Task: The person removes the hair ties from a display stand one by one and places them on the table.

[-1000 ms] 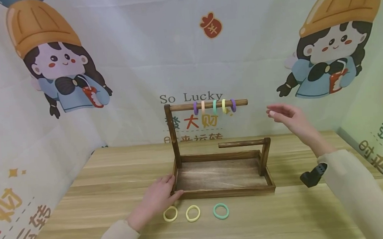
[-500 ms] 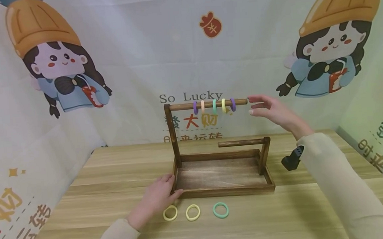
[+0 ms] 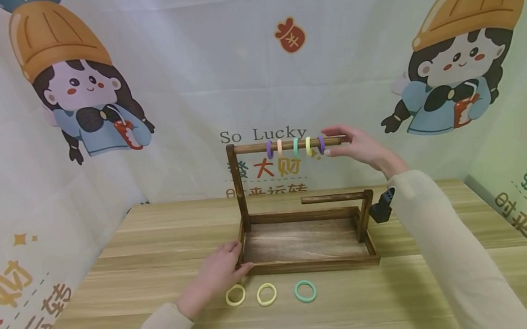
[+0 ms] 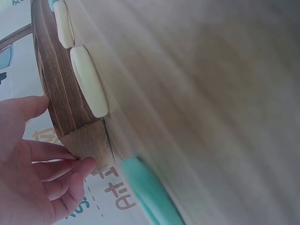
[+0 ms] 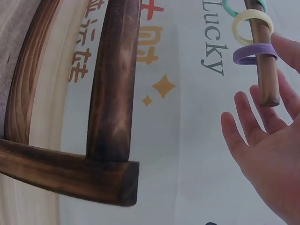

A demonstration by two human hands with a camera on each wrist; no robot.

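A dark wooden rack (image 3: 309, 265) with a tray base has two horizontal bars. My left hand (image 3: 218, 269) grips its front left corner, thumb on the front wall and fingers round the side. On the upper bar (image 3: 248, 148) hang several hair ties, with a purple hair tie (image 5: 255, 54) nearest the free end and a yellow hair tie (image 5: 252, 26) beside it. My right hand (image 3: 356, 148) reaches round that free end, fingers spread behind it. The right thumb tip is right at the purple hair tie, and the fingers are not closed on it.
Two yellow hair ties (image 3: 266, 294) and a green hair tie (image 3: 305, 291) lie before the rack. Another green hair tie (image 4: 150, 192) shows near the left wrist. The lower bar (image 3: 332, 198) juts leftward from a short post. A printed cloth (image 3: 186, 114) hangs behind.
My right hand has moved left from beyond the upper bar to around its free end, reaching the purple hair tie. The left hand has stayed at the rack's corner.
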